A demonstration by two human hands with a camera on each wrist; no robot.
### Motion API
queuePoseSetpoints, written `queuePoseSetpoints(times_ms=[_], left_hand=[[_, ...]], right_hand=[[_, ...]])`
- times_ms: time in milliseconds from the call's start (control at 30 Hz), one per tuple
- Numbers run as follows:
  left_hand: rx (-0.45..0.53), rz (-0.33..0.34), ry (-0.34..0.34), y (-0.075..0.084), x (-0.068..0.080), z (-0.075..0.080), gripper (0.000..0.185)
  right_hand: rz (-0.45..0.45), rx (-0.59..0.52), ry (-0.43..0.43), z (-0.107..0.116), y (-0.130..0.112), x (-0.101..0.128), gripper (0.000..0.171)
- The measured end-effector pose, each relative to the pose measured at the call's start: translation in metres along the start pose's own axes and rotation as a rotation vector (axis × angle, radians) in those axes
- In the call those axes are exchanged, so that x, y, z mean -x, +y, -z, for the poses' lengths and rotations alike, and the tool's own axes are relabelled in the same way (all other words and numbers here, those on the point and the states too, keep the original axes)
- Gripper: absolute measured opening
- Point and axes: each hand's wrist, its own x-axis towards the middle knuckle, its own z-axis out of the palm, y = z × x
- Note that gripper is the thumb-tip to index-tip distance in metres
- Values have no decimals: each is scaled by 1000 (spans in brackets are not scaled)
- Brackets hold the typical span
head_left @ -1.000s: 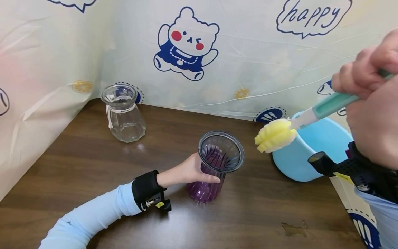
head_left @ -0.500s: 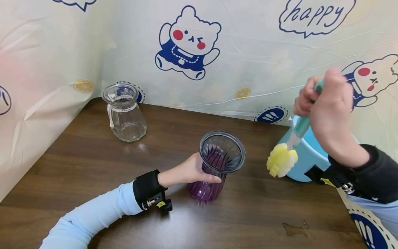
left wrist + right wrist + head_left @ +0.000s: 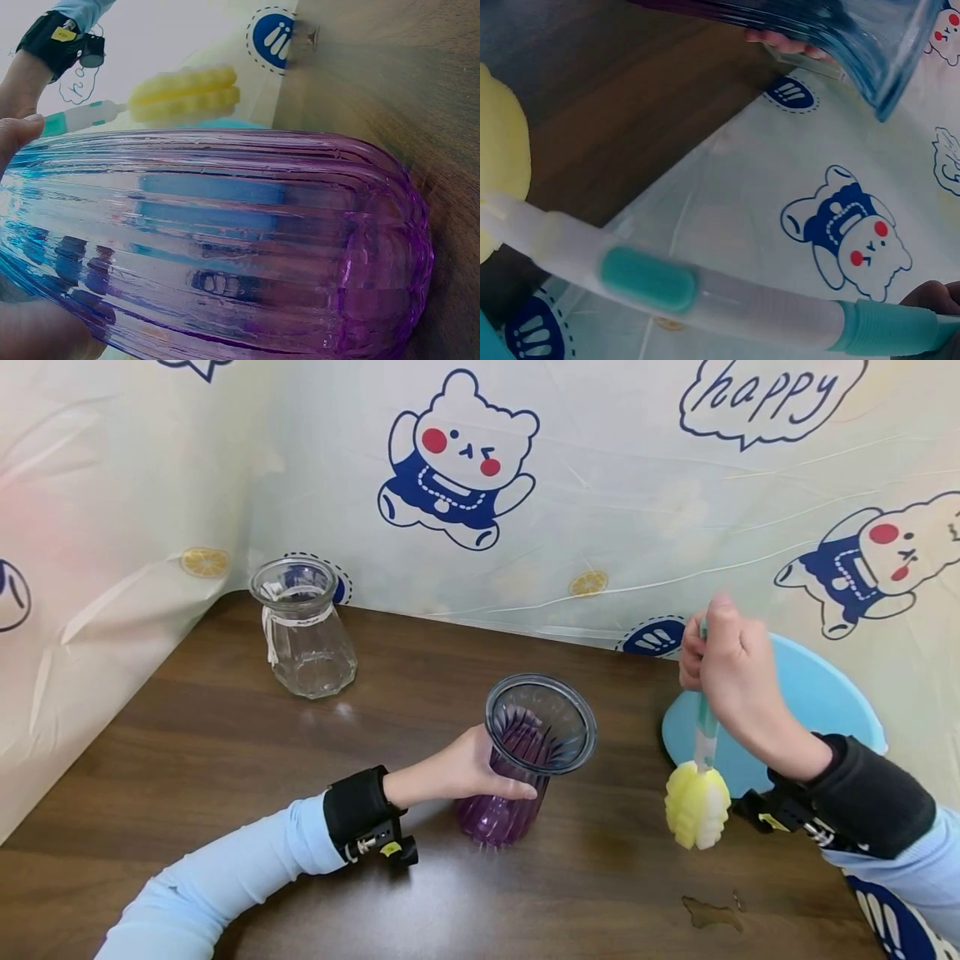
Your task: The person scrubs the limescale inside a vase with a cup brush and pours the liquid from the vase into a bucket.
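A ribbed glass vase (image 3: pixel 506 806), purple at the base and bluish-grey at its flared rim, stands on the table. My left hand (image 3: pixel 468 768) grips it round the neck, thumb in front; the far fingers are hidden behind the glass in the head view. My right hand (image 3: pixel 738 668) holds a bottle brush by its green and white handle (image 3: pixel 765 307). Its yellow and white sponge head (image 3: pixel 697 806) hangs downward, to the right of the vase and apart from it. In the left wrist view the sponge (image 3: pixel 184 94) shows beyond the vase wall.
A clear glass jar (image 3: pixel 311 652) with a white ribbon stands at the back left. Behind my right hand is a light blue bucket (image 3: pixel 832 693). A small wet patch (image 3: pixel 711 912) lies on the table (image 3: pixel 390 893) at front right. A printed sheet (image 3: pixel 315 460) hangs behind.
My right hand has come down and left, away from over the bucket. The brush has swung from slanting to nearly upright, sponge downward. My left hand and the vase stay put.
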Motion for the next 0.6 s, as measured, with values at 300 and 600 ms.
queuePoseSetpoints(times_ms=[300, 600], left_hand=[[5, -6, -1, -2, -1, -1, 69], [1, 0, 0, -2, -1, -1, 69]], right_hand=[[-107, 147, -89, 4, 24, 11, 58], [-274, 208, -152, 9, 51, 19, 60]])
